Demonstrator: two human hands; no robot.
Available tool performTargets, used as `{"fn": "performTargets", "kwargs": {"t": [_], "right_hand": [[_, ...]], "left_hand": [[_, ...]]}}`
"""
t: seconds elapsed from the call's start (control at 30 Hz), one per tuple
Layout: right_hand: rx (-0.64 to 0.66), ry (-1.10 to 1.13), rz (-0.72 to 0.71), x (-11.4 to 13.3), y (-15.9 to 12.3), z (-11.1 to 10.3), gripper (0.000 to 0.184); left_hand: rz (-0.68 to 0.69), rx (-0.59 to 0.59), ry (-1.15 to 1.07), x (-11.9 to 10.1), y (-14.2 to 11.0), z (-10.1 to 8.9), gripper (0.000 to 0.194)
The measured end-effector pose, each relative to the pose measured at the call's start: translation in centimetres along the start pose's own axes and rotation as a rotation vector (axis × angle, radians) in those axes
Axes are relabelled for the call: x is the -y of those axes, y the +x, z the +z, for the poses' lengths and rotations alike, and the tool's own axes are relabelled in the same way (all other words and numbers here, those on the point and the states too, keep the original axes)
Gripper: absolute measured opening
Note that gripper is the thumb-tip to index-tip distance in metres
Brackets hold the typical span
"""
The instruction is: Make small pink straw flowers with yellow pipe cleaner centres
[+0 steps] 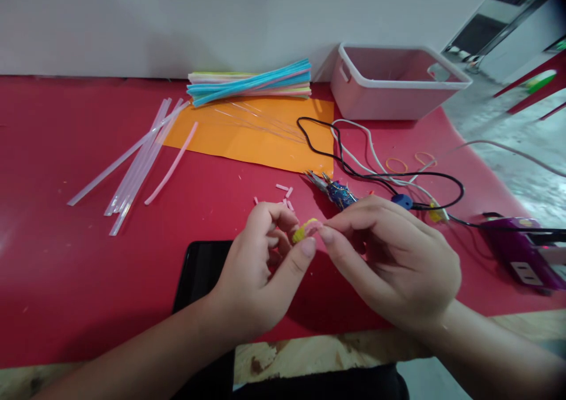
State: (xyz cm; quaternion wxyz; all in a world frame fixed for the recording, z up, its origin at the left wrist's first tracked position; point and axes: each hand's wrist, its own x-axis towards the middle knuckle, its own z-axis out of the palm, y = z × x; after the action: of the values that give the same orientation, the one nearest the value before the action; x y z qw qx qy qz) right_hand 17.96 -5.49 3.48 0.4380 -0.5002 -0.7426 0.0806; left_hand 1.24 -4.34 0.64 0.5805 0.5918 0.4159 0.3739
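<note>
My left hand pinches a small yellow-and-pink fuzzy piece between thumb and fingers. Thumb and forefinger of my right hand are closed at its pink end, on the right. The exact shape of the piece is partly covered by my fingertips. Just behind the hands lie several short pink cut bits. Pliers with metal jaws rest beyond my right hand, beside a blue glittery object partly hidden by it. A black phone-like slab lies under my left forearm.
Colored fuzzy stems lie on an orange sheet. Translucent sticks and one pink stem are at left. A pink bin stands at back right. Cables run toward a purple power strip.
</note>
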Motion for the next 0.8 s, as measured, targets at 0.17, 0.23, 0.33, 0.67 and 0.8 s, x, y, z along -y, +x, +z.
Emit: {"fn": "performTargets", "kwargs": {"t": [0.17,0.23,0.33,0.67,0.8], "right_hand": [[0.001,-0.049,-0.004,-0.3,-0.1,-0.1,0.009],[-0.006,-0.064,0.006,-0.2,-0.2,-0.1,0.012],[-0.006,-0.123,-0.007,-0.2,0.1,-0.3,0.012],[0.559,-0.6,0.111,-9.3,0.5,-6.9,0.036],[0.629,-0.548,0.148,-11.1,-0.7,-7.0,0.048]], "left_hand": [[-0.087,-0.036,-0.063,-0.1,0.7,-0.2,0.019],[-0.145,-0.029,-0.187,-0.1,1.1,-0.3,0.02],[-0.188,-0.017,-0.336,0.0,1.4,-0.4,0.018],[-0.195,-0.063,-0.551,0.2,1.8,-0.7,0.008],[-0.17,-0.15,-0.537,0.0,2.0,-0.7,0.008]]}}
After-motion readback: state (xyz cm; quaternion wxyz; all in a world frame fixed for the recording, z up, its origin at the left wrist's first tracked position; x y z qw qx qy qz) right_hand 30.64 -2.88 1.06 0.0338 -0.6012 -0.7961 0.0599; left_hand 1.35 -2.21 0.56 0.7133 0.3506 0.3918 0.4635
